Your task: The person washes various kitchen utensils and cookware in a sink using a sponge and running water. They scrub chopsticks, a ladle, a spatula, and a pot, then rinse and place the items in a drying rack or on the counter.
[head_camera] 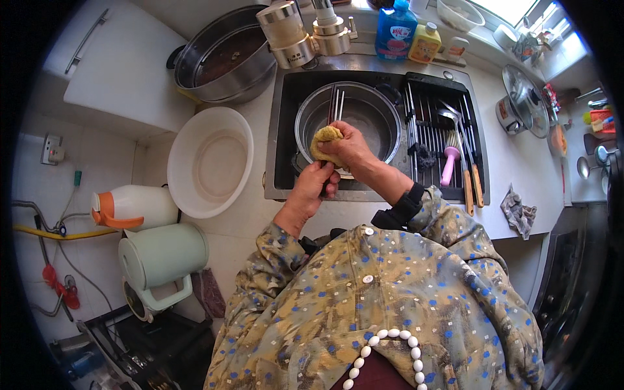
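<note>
Several chopsticks (336, 105), some dark and some pale or metallic, point away from me over a steel pot (397, 124) standing in the sink (287, 117). My left hand (312, 185) is closed around their near ends, just beyond the sink's front edge. My right hand (348, 148) presses a yellow cloth (325, 139) around the middle of the chopsticks, close above my left hand. The pot seems to hold some water. Parts of the chopsticks are hidden under the cloth and my fingers.
On the sink's right, a drying rack (412, 141) holds a pink-handled brush (451, 163), a black scourer (425, 157) and wooden-handled utensils (468, 190). A white basin (243, 180) and a large steamer pot (219, 87) stand left. A two-part tap (331, 36) and detergent bottles (396, 34) are behind.
</note>
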Tool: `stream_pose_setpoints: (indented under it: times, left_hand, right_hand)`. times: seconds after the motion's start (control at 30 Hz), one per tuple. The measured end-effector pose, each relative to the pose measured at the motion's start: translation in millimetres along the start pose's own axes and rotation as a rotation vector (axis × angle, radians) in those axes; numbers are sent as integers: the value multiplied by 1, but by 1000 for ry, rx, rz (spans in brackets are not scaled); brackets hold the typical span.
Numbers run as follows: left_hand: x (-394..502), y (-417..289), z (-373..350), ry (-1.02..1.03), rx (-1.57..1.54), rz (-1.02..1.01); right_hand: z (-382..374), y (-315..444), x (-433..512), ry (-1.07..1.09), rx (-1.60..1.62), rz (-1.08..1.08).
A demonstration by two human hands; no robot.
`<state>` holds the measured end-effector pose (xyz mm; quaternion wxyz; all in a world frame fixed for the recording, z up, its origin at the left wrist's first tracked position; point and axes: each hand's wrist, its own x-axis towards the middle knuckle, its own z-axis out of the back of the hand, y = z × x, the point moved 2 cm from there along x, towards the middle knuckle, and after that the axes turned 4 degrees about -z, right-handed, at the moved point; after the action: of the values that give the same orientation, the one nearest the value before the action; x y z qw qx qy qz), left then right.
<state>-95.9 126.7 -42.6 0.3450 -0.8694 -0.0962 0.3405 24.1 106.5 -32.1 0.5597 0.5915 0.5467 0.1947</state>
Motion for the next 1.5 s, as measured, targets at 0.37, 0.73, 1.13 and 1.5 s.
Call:
stream_pose_setpoints:
  times: [0.37, 0.73, 1.13, 1.5]
  left_hand:
    - [-34, -4, -3, -27, 438, 39]
    - [-69, -14, 26, -186, 397, 22]
    - [1, -19, -9, 12, 132, -118]
    - [-9, -35, 18, -524, 1219, -726]
  right_hand:
    - [57, 19, 58, -380, 247, 178]
    - [116, 35, 76, -423, 438, 193]
    - [10, 19, 2, 326, 319, -94]
    - [22, 28, 8, -143, -1187, 606]
